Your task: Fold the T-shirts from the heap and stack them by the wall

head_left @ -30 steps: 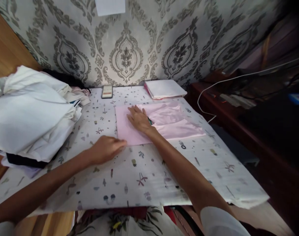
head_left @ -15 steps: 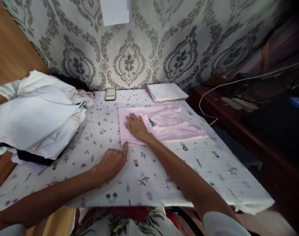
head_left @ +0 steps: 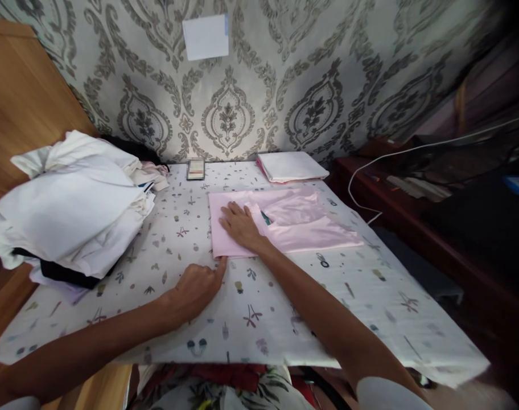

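Observation:
A pink garment point(head_left: 293, 233) lies on the patterned white cloth of the table, its left part folded into a flat rectangle and its right part wrinkled. A small green patch shows near its middle. My right hand point(head_left: 242, 228) rests flat on the folded part with its fingers spread. At the garment's near left corner, my left hand point(head_left: 200, 287) touches the edge with an extended index finger, while its other fingers are curled in. Whether that hand pinches any fabric is hidden.
A heap of white clothes point(head_left: 71, 205) covers the table's left side. Folded white cloth point(head_left: 291, 166) lies at the back right, and a small card point(head_left: 196, 169) at the back left. A white cable point(head_left: 391, 155) crosses the dark red furniture point(head_left: 383, 199) on the right.
The whole view has shifted slightly. My left index finger has slid a little along the garment's near left corner, which now lies flatter. My right hand stays on the fabric.

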The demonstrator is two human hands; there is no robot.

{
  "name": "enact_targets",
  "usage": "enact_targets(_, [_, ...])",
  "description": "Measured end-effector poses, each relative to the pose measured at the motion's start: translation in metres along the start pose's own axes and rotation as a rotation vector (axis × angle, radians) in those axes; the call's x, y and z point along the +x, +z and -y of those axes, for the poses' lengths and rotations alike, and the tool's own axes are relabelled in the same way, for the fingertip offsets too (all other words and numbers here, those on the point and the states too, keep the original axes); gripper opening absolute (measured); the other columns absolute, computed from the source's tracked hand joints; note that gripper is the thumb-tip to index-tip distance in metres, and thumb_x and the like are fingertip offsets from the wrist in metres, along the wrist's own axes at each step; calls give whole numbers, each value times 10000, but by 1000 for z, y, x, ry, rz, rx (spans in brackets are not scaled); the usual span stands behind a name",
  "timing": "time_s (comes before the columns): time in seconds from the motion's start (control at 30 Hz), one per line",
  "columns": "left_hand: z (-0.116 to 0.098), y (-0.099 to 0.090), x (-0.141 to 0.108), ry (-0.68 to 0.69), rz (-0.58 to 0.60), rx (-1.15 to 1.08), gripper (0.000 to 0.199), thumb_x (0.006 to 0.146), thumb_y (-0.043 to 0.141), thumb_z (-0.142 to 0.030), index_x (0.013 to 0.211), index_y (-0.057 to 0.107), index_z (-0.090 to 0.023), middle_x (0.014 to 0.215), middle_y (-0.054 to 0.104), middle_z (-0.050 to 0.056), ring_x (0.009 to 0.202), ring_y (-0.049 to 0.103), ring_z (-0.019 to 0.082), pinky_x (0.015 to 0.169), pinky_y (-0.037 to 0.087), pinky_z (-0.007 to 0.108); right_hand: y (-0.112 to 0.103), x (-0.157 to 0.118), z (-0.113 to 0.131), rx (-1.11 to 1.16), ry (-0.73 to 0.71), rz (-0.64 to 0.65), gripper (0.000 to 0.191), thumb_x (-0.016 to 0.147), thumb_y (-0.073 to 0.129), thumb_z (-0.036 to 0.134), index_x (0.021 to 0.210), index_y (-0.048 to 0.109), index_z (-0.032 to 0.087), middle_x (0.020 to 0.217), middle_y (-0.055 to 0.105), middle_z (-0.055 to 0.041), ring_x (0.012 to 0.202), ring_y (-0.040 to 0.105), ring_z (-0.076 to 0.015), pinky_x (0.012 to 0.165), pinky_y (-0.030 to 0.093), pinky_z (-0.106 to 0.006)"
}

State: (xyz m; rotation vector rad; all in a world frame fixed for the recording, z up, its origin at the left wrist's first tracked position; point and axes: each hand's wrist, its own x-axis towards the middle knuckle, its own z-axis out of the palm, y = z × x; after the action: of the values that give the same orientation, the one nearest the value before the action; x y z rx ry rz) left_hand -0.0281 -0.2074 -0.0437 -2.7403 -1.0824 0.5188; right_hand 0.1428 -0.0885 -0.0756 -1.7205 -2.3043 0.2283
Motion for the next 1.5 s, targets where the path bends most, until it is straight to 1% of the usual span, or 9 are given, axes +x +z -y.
enact_targets(0.33, [-4, -26, 5, -58, 121, -13, 582, 817, 577, -2, 1389, 489, 59, 807, 730, 182, 716, 723, 256, 564, 495, 294, 3, 0, -3, 21, -23, -15, 497, 1046, 335, 364, 1470, 466, 142, 1601, 377, -168, 1508, 277, -276, 1212, 179, -525])
enact_targets(0.5, [-8, -25, -18, -34, 79, -8, 587, 816, 550, 0, 1398, 490, 46, 808, 722, 192, 691, 704, 263, 568, 474, 318, 3, 1, -4, 34, -20, -22, 484, 1044, 342, 362, 1457, 479, 151, 1597, 383, -167, 1504, 282, -279, 1208, 178, -530])
enact_targets(0.6, [13, -26, -19, -14, 74, -92, 457, 800, 575, -41, 1255, 618, -48, 803, 726, 158, 715, 700, 271, 612, 478, 332, -4, 0, 1, 20, 4, -37, 453, 1038, 369, 322, 1434, 501, 145, 1575, 411, -172, 1489, 306, -281, 1196, 204, -526])
enact_targets(0.7, [59, -30, 4, -116, -29, -341, 207, 907, 480, -167, 929, 685, -174, 757, 713, 91, 717, 681, 245, 646, 475, 325, -18, -12, 18, -22, 4, -88, 373, 1026, 405, 270, 1305, 601, 121, 1478, 506, -200, 1397, 425, -292, 1144, 310, -484])
enact_targets(0.83, [119, -29, 66, -533, -141, -1081, 150, 874, 517, -213, 764, 615, -187, 662, 673, 28, 621, 633, 165, 553, 437, 235, -29, -52, 51, -54, -21, -6, 377, 988, 512, 442, 1145, 660, 133, 1153, 670, -168, 1074, 627, -290, 873, 513, -396])
enact_targets(0.93, [138, -21, 114, -707, -173, -1288, 112, 848, 530, -220, 758, 577, -173, 592, 628, 6, 511, 576, 125, 474, 404, 201, -28, -79, 71, -64, -33, 51, 488, 898, 621, 550, 1138, 644, 126, 1090, 675, -153, 995, 643, -306, 783, 544, -406])
enact_targets(1.07, [142, -15, 154, -755, -210, -1361, 154, 819, 587, -248, 694, 543, -169, 503, 555, -11, 426, 503, 106, 416, 336, 188, -27, -88, 81, -83, 30, 70, 262, 936, 558, 266, 1125, 642, 106, 1110, 670, -162, 1036, 636, -307, 785, 553, -406])
enact_targets(1.27, [146, -16, 167, -746, -223, -1429, 240, 689, 697, -193, 561, 494, -184, 384, 400, -63, 350, 354, 82, 380, 235, 197, -42, -84, 76, 3, 104, 123, 281, 890, 494, 111, 1121, 653, 113, 1101, 700, -151, 1014, 669, -276, 759, 531, -367])
enact_targets(1.5, [150, -16, 135, -656, -299, -1567, 173, 670, 704, -256, 715, 557, -176, 566, 567, -45, 512, 560, 121, 496, 455, 215, -59, -92, 88, 159, 154, 51, 216, 885, 510, 208, 1026, 668, 168, 1043, 725, -87, 893, 679, -227, 720, 453, -320])
